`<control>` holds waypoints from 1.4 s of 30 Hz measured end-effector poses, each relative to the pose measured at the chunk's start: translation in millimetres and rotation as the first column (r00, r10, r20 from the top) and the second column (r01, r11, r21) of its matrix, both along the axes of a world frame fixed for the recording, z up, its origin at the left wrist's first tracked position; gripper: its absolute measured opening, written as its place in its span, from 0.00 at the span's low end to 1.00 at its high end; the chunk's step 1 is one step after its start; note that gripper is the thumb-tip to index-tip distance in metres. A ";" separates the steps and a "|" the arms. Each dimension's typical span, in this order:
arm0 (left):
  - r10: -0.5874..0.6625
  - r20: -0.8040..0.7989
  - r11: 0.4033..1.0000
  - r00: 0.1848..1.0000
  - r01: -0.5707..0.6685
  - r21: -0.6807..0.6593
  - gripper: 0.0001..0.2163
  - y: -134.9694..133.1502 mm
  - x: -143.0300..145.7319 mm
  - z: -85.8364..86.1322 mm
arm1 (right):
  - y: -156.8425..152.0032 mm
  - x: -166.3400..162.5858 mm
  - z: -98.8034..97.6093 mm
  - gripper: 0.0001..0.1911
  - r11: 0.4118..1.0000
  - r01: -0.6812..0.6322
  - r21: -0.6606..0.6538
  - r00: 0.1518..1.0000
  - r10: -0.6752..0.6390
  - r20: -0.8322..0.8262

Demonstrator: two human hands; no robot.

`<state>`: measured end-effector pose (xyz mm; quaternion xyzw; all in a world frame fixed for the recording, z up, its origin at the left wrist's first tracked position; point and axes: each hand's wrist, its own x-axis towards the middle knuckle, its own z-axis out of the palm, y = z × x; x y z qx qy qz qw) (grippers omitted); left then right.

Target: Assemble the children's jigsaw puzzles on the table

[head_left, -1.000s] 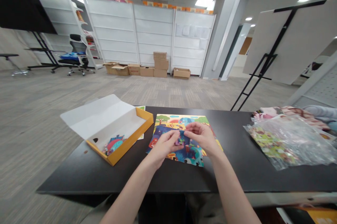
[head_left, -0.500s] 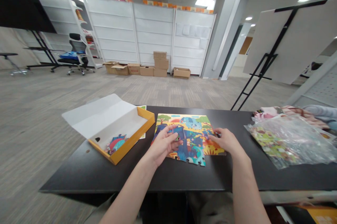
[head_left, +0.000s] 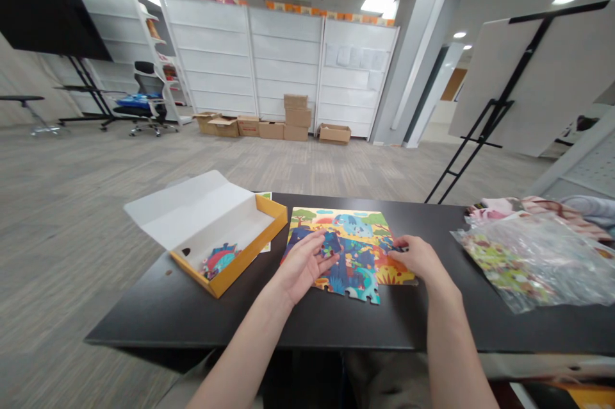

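Observation:
A partly joined jigsaw puzzle (head_left: 358,268) in dark blue with a turquoise animal lies over a brighter picture sheet (head_left: 355,224) showing a blue elephant and trees. My left hand (head_left: 305,265) is over the puzzle's left side, its fingers apart and the palm partly turned up. Just beyond those fingers is a dark blue piece; whether it is joined to the rest I cannot tell. At the sheet's right edge, my right hand (head_left: 420,258) pinches a small dark puzzle piece (head_left: 398,249) between thumb and fingers.
Left of the puzzle stands an open yellow box (head_left: 250,252) with a white lid and loose pieces (head_left: 223,259) inside. Clear plastic bags (head_left: 538,261) with colourful contents lie on the right of the black table (head_left: 360,329), before folded cloths (head_left: 552,207).
My left fingers have opened away from the dark blue piece they were holding. A dark piece now shows in my right hand's pinch. The view has shifted slightly.

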<state>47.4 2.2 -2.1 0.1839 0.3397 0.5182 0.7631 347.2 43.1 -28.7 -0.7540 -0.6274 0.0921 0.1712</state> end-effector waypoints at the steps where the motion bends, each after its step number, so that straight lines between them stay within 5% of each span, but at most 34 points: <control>1: 0.002 -0.001 1.000 1.000 -0.002 -0.002 0.13 -0.4 0.6 0.0 | -0.6 0.3 0.8 0.12 1.000 0.005 0.008 1.000 -0.005 -0.014; 7: -0.002 -0.063 1.000 0.998 0.004 0.030 0.15 -2.7 3.3 1.0 | -5.8 -7.8 14.9 0.13 0.989 0.010 0.147 0.949 0.037 -0.313; 12: -0.028 -0.072 0.998 0.997 0.032 0.049 0.15 -4.7 5.8 3.9 | -16.6 -56.7 40.2 0.20 0.933 -0.203 0.298 0.619 0.358 -0.699; 17: -0.097 -0.058 0.988 0.994 0.104 0.118 0.17 -8.9 7.4 5.5 | -22.0 -104.7 43.3 0.18 0.906 -0.275 0.321 0.535 0.422 -0.732; 21: -0.086 -0.120 0.984 0.989 0.103 0.147 0.20 -9.4 6.9 2.9 | -20.8 -104.7 40.6 0.14 0.877 -0.357 0.323 0.585 0.479 -0.654; 27: 0.025 -0.128 0.993 0.991 -0.009 0.122 0.22 -6.2 4.3 2.2 | -11.5 -64.3 24.4 0.16 0.944 -0.257 0.206 0.943 0.292 -0.158; 33: 0.003 -0.119 0.995 0.993 0.009 0.102 0.20 -4.3 5.2 -0.7 | -6.9 -53.4 1.7 0.26 0.945 -0.318 0.073 0.948 0.317 0.024; 42: -0.009 -0.088 0.999 0.996 0.013 0.046 0.18 -10.3 17.1 -2.3 | -1.5 -56.1 7.1 0.22 0.957 -0.288 0.009 0.953 0.288 -0.095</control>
